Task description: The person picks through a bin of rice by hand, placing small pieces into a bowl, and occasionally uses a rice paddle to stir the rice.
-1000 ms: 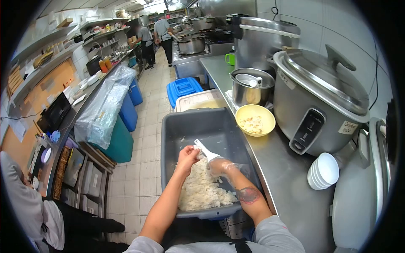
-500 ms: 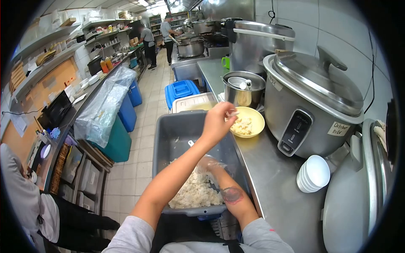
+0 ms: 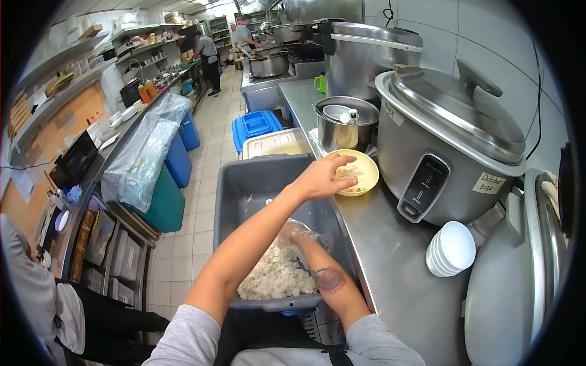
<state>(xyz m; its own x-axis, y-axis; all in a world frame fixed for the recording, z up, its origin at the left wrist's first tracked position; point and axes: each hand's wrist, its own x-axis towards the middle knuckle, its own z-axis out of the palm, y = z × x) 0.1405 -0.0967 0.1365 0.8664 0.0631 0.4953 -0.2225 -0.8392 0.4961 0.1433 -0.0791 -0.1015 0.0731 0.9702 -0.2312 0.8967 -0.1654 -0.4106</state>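
the left arm (image 3: pixel 241 253) reaches toward one o'clock, its bare hand (image 3: pixel 321 177) bent at the wrist, thumb and fingers parted and aimed at three. the right forearm (image 3: pixel 322 268), marked with a dark, red-edged round patch, points to eleven; its clear-gloved hand (image 3: pixel 295 234) is partly hidden.

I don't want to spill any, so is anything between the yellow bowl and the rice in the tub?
Yes: the grey tub's right rim separates the yellow bowl from the rice, and your right hand is inside the tub, along the direct way.
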